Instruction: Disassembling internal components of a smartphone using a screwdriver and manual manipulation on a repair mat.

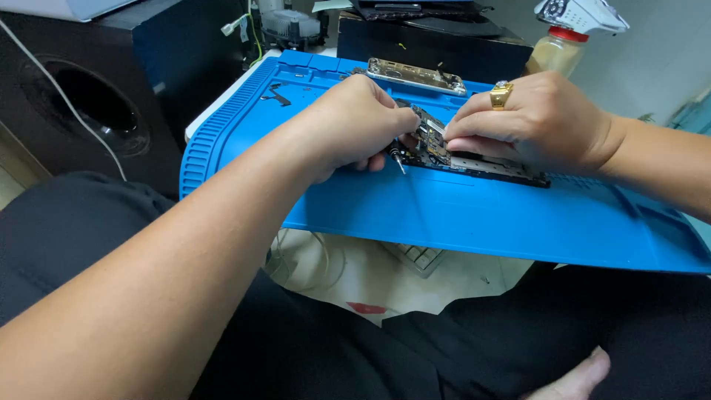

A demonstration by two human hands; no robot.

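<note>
An opened phone body (485, 167) lies on a blue silicone repair mat (459, 215). A small circuit board (429, 141) is tilted up from it. My left hand (355, 126) pinches the board's left end and holds a small screwdriver (398, 161), its tip pointing down at the mat. My right hand (537, 118), with a gold ring on one finger, pinches the board's right edge with fingertips. A detached metal phone frame (417, 75) rests on the mat behind both hands.
A black speaker box (81, 104) stands at the left. A jar with a red lid (557, 50) and a dark case (437, 37) sit behind the mat. Small black parts (275, 95) lie on the mat's left. My lap in black cloth is below.
</note>
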